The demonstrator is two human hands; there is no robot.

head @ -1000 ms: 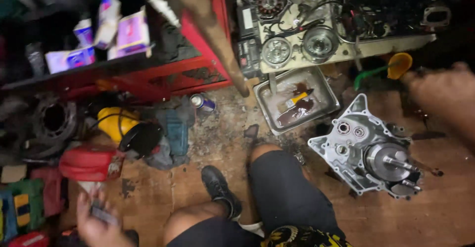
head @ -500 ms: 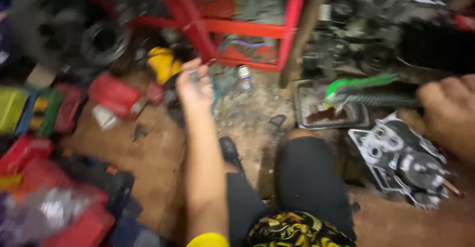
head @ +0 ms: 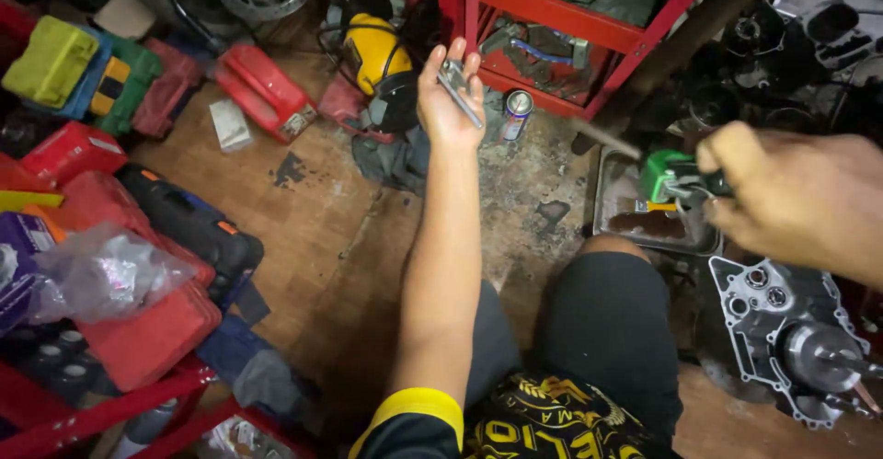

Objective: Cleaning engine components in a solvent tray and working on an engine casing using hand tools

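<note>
Lap: black shorts point(head: 607, 330) and a patterned black-and-yellow shirt hem point(head: 552, 418) are seen at the bottom edge; knees are bent over the wooden floor point(head: 331, 238).
Left arm: extended straight forward from a yellow-cuffed sleeve point(head: 414, 413), palm turned up.
Left hand point(head: 448, 100): clenched loosely around a small metal tool point(head: 460, 91); the tool is laid diagonally across the palm, one end projecting past the fingers. Exact tool type cannot be told.
Right hand point(head: 791, 192): closed on a green-handled tool point(head: 676, 178); a thin shaft is seen projecting up-left from the green part. The hand is blurred.
Engine case point(head: 791, 339): grey cast housing with a shaft stub, laid on the floor at lower right, just below the right hand.
Metal tray point(head: 612, 197): shallow, dirty, set under the green-handled tool, just beyond the right knee.
Left side: red cases point(head: 147, 330), a black case point(head: 193, 229) and a clear plastic bag point(head: 110, 270) are stacked near the left knee.
Mid floor: spray can point(head: 517, 114) stood upright just right of the left hand; yellow-and-black power tool point(head: 382, 63) lies just left of it.
Far: red metal shelf frame point(head: 589, 17) is placed behind the can; green and yellow cases point(head: 74, 68) are at upper left.
</note>
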